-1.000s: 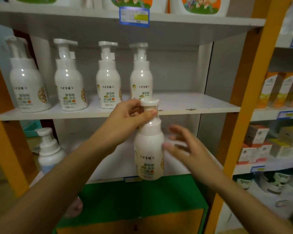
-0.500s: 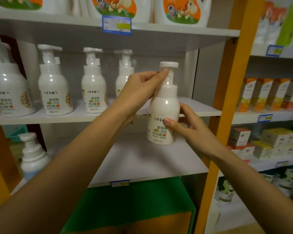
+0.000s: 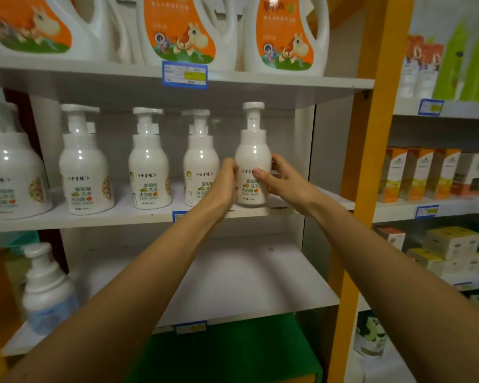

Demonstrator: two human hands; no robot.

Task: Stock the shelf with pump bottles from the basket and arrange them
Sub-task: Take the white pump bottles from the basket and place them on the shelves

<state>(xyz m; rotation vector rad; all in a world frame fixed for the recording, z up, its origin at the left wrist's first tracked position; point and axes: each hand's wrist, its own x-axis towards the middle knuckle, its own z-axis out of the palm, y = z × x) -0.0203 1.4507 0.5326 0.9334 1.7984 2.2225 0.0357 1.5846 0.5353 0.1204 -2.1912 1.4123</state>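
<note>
A white pump bottle (image 3: pixel 252 150) stands upright on the middle shelf (image 3: pixel 122 217), at the right end of a row. My left hand (image 3: pixel 224 180) grips its left side and my right hand (image 3: pixel 281 176) grips its right side, thumb across the label. To its left, several matching white pump bottles stand in the row: one (image 3: pixel 200 158) right beside it, another (image 3: pixel 149 161), another (image 3: pixel 84 161), and a wider one (image 3: pixel 10 164) at the far left. The basket is not in view.
Large jugs with orange labels (image 3: pixel 183 29) fill the top shelf. The lower shelf (image 3: pixel 246 277) holds one blue-labelled pump bottle (image 3: pixel 46 291) at its left end. An orange upright post (image 3: pixel 368 161) bounds the bay on the right, with boxed goods (image 3: pixel 418 172) beyond. A green surface (image 3: pixel 227 349) lies below.
Both hands carried the bottle up and back from below the shelf edge onto the middle shelf. My left hand slid from the pump head down to the bottle's body.
</note>
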